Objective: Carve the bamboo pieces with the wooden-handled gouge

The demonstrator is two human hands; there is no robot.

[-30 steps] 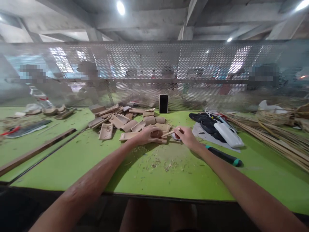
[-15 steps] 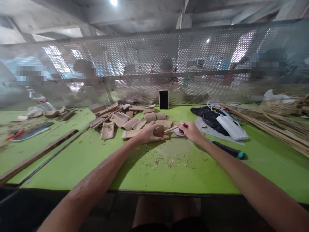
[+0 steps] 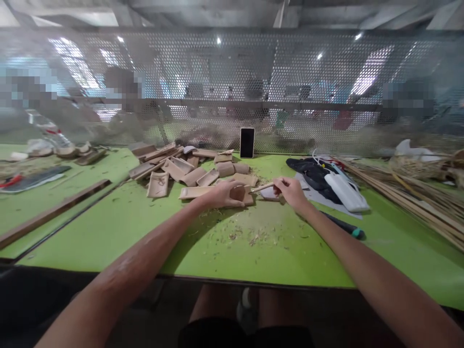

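Green table point(image 3: 119, 241), wooden stick point(image 3: 264, 187) slanting up rightward, pinched in right hand point(image 3: 288, 189); left hand point(image 3: 226, 194) cupping curved wood piece point(image 3: 242, 193)

The right hand point(image 3: 288, 190) has shifted toward the table's point(image 3: 268, 258) right edge, bringing the stick's point(image 3: 265, 187) tip outward along the curved wooden piece point(image 3: 238, 193) at the left hand point(image 3: 222, 194). The right forearm now covers more of the dark handle point(image 3: 344, 224).

1. Windows point(image 3: 74, 63): bright, slanting, 10 and 2 o'clock.
2. Lamps point(image 3: 219, 40): small white glare spots, towards 12.
3. Table point(image 3: 119, 227): evenly lit; soft shadow beside left forearm point(image 3: 145, 258).
4. Six o'clock: deep gloom.
5. Mesh screen point(image 3: 217, 116): hazy background behind; heads point(image 3: 123, 87) pixelated.
6. Edges: stretched, softly blurred.
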